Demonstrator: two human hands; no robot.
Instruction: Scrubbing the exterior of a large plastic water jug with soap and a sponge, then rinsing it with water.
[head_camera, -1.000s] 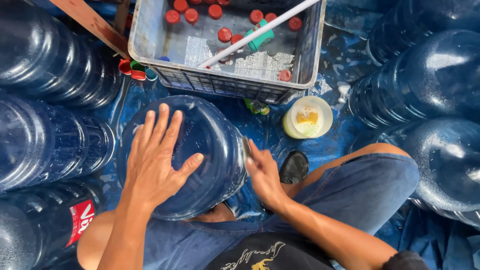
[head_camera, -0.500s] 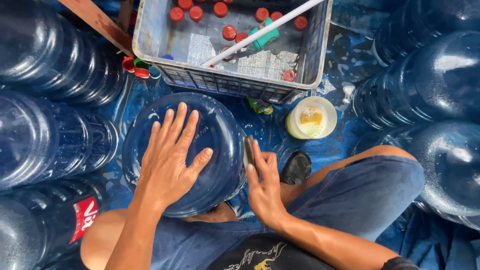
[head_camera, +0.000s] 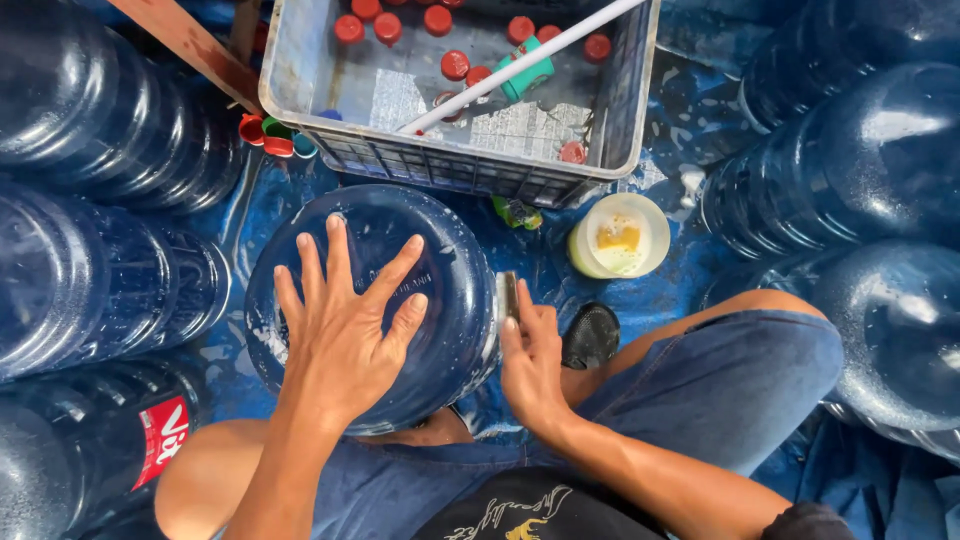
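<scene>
Blue water jug sits upturned between the person's knees on the wet blue floor, base toward the camera, just below the grey crate.

Left hand: palm flat on the jug's base, five fingers splayed wide, arm coming up from bottom left. Nothing gripped, just pressing.

Right hand: at the jug's right flank, grip closed narrow on a small dark flat tool, its tip against the jug wall.

Counts: one jug in hand; at least six more big blue jugs around, three left, three right. Crate holds roughly a dozen red caps, one teal bottle and one white rod lying diagonally. One round white tub with yellow contents, one black item by the knee.

Room: tight. Jugs wall both sides, crate edge near the jug's top. Only open floor is the strip around the tub.
</scene>
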